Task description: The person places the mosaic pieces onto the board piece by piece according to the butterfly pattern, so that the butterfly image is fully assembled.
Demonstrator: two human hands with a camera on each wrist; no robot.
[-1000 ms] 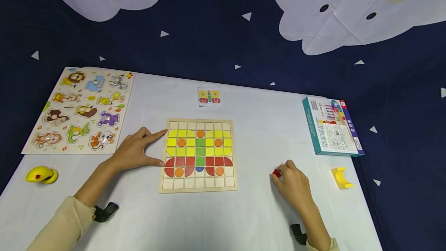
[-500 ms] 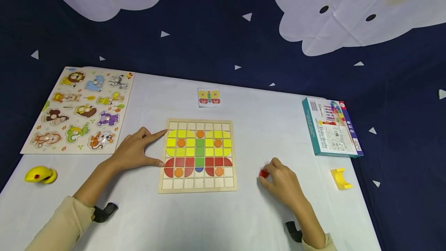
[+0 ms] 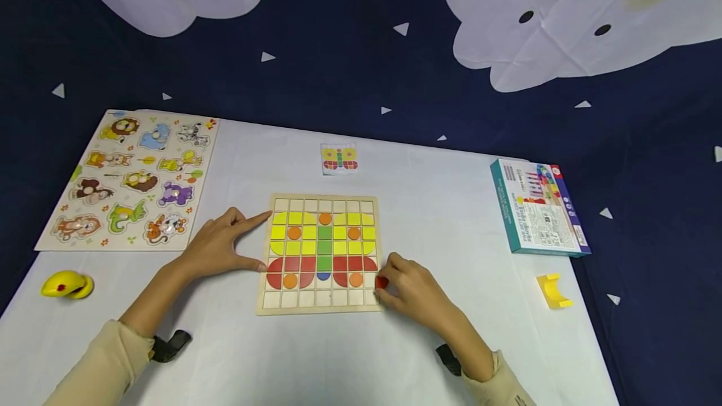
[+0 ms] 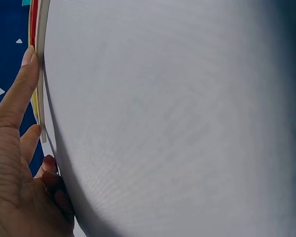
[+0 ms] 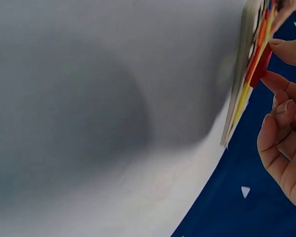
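A square wooden grid board [image 3: 318, 312] lies mid-table, its squares bearing yellow, red, green, orange and blue pieces laid out as a butterfly. Along its left edge my left hand [image 3: 217, 246] spreads thumb and index finger, both tips touching the rim; the left wrist view shows the board edge-on beside these fingers. My right hand [image 3: 414, 293] is at the board's right edge and pinches a red piece [image 3: 381, 282] between thumb and fingertip. In the right wrist view the red piece [image 5: 260, 66] shows thin side-on, overlapping the board, the other fingers curled beneath.
Behind the board lies a small butterfly picture card [image 3: 339, 159]. An animal peg puzzle [image 3: 194, 205] is at left, with a yellow toy [image 3: 66, 284] in front. At right are a teal-edged box [image 3: 538, 205] and a yellow arch-shaped block [image 3: 553, 291]. The table's far edge meets dark cloth.
My right hand has moved left across the table, carrying the red piece from beside the yellow arch to the board's right edge. The left hand keeps its place.
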